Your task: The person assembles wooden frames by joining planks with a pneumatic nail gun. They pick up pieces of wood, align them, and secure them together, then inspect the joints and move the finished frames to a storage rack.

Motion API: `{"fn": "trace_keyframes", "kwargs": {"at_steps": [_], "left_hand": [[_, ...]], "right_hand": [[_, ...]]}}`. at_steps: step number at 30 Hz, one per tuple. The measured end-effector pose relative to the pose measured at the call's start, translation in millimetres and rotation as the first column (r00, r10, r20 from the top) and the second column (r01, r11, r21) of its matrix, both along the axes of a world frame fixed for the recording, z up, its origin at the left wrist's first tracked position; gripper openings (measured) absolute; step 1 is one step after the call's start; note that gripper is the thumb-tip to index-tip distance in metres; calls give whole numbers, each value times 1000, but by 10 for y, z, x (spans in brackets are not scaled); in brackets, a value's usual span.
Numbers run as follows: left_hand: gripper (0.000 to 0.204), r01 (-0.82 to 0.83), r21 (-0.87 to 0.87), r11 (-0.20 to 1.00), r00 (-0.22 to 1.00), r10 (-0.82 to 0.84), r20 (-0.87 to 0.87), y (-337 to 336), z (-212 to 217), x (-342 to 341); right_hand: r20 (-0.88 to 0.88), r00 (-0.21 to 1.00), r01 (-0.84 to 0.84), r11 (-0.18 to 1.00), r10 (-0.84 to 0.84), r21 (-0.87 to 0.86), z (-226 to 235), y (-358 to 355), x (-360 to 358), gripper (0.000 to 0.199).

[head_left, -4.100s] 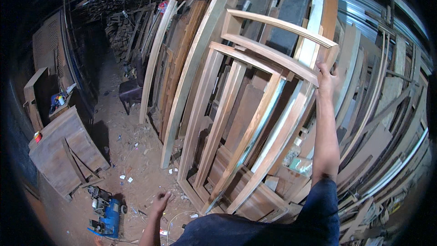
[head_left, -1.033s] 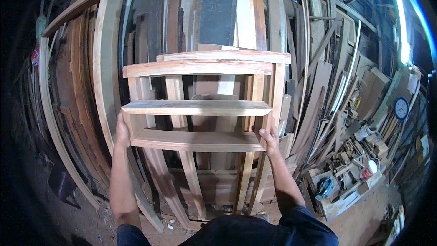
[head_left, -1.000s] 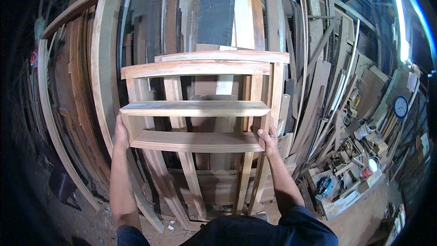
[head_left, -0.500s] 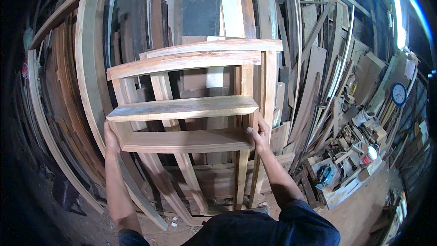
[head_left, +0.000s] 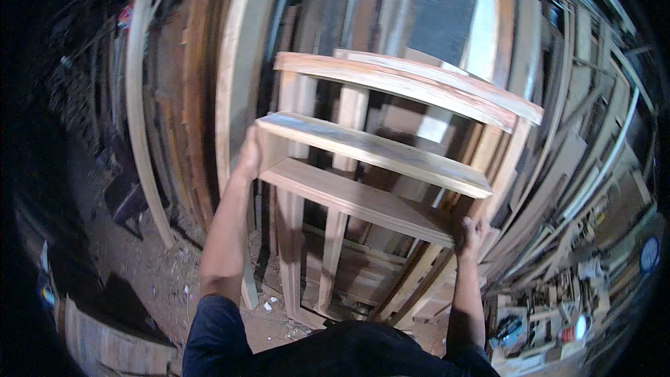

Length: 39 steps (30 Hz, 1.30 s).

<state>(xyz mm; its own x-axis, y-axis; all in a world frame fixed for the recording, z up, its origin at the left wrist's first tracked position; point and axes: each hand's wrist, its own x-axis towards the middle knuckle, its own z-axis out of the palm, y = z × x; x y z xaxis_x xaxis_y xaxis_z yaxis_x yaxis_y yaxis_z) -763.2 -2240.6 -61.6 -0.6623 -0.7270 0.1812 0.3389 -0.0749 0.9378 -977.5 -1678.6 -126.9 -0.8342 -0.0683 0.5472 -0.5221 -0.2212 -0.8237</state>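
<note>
A small rectangular wooden frame (head_left: 363,202), open through its middle, is held up in front of me, its right end lower in the picture than its left. My left hand (head_left: 250,156) is closed around its left end piece. On the right end, my right hand (head_left: 473,236) grips near the lower corner, the thumb toward me. Right behind it stand tall door-like wooden frames (head_left: 391,88), leaning one against another. Whether the small frame touches them I cannot tell.
Long planks and boards (head_left: 192,91) lean upright along the wall behind. At the lower right are a blue power tool (head_left: 508,329), a white-and-red bucket (head_left: 576,329) and wood offcuts. A wooden piece (head_left: 112,342) lies at the lower left on the dirt floor (head_left: 178,272).
My view has swung left and tilted, so the surroundings appear farther right and slanted. Both hands still hold the small wooden frame.
</note>
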Motion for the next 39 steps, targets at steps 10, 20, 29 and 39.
{"fn": "trace_keyframes", "kwargs": {"at_steps": [10, 20, 29, 39], "left_hand": [[70, 10, 11, 1000, 998, -11, 63, 328, 326, 161], [66, 24, -5, 1000, 999, -24, 35, 209, 226, 121], [65, 107, -91, 990, 957, -128, -261, 499, 1936, 84], [74, 3, -191, 982, 978, -43, -206, -340, 3018, -1177]], "right_hand": [[-31, 1000, -1, 986, 6, 165, 312, -62, 266, 72], [31, 997, -78, 986, 75, 144, 572, -157, 423, 78], [-209, 978, 34, 995, -13, 95, 2108, 131, 381, 83], [-330, 936, -98, 991, 122, 87, 3532, -505, -608, 60]]}}
